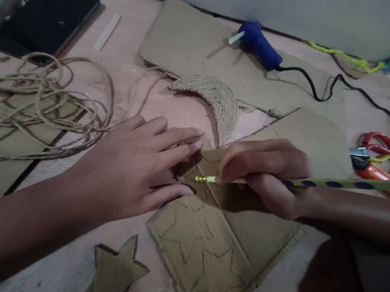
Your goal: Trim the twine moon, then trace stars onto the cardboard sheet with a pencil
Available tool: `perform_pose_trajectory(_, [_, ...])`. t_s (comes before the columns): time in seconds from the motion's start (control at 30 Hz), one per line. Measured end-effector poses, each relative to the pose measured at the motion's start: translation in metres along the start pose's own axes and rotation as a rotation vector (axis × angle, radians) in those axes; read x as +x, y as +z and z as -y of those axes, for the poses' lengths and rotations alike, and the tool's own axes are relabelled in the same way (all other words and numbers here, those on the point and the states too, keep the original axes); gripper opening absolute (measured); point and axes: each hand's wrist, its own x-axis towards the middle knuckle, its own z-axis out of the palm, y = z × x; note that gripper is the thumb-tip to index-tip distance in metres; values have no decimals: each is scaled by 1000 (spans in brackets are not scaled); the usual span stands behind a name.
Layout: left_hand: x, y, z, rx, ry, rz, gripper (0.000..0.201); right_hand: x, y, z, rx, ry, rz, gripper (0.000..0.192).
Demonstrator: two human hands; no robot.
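Observation:
My left hand (142,162) lies flat with its fingers stretched over the upper left edge of a cardboard piece (264,233). In my right hand (269,171) is a green pencil (315,182) with dark dots, its eraser end close to the cardboard beside my left fingertips. Whether the eraser touches the surface I cannot tell. Star outlines (216,281) are drawn on the cardboard, one of them partly under my hands. At the lower left rests a cut-out cardboard star (114,276). Beyond my fingers lies a crescent moon (219,100) covered in twine.
A loose heap of twine (37,107) and a black phone (45,21) are at the upper left. A blue glue gun (260,46) rests on another cardboard sheet (184,34), its cord running right. Red-orange tools (384,170) lie at right, near yellow yarn (348,60).

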Motion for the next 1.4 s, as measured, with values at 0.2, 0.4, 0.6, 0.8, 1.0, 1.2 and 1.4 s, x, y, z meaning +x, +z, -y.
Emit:
perform_pose_trajectory(0.2, [1,-4,-4,11,-12,92,53,0,-2,-2,-41,-79,33,33])
perform_pose_trajectory(0.4, [1,-6,-3,30,7,78,53,-3,-2,-4,-68,-139,28,31])
perform_pose_trajectory(0.6, [3,-9,-8,58,-13,106,45,-9,2,-1,-135,-122,43,34])
perform_pose_trajectory(0.8, [3,-8,-7,45,-18,107,49,-6,2,-2,-108,-102,25,35])
perform_pose_trajectory(1.0, [4,-12,-8,62,-27,115,55,-5,1,-2,-93,-115,8,37])
perform_pose_trajectory(1.2, [6,-11,-11,33,-49,121,59,-4,1,-2,-106,-103,45,33])
perform_pose_trajectory(1.4, [5,-10,-9,33,-42,135,61,-4,1,-3,-106,-141,80,36])
